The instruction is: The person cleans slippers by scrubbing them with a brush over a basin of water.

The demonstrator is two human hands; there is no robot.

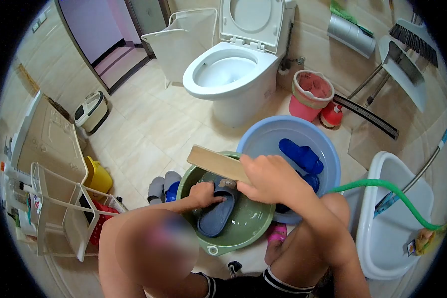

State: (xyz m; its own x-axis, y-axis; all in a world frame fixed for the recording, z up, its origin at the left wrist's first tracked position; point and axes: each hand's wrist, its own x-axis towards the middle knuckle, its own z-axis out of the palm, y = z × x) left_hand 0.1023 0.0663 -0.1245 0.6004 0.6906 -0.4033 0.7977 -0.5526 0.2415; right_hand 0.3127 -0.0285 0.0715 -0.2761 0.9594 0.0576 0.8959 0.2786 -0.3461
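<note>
1. Head: left hand [204,194] grips the blue-grey rubber slipper [216,218] in the round green plastic basin [253,239] — long axis running toward the person.
2. Right hand [270,176] clasps a flat tan wooden bar [216,162], crosswise above; the slipper lies leftward.

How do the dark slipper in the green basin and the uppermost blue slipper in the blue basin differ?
The dark slipper is greyish; the blue slipper is vivid blue. The left hand grips the dark slipper, while no hand touches the blue slipper. Both have open heels.
</note>
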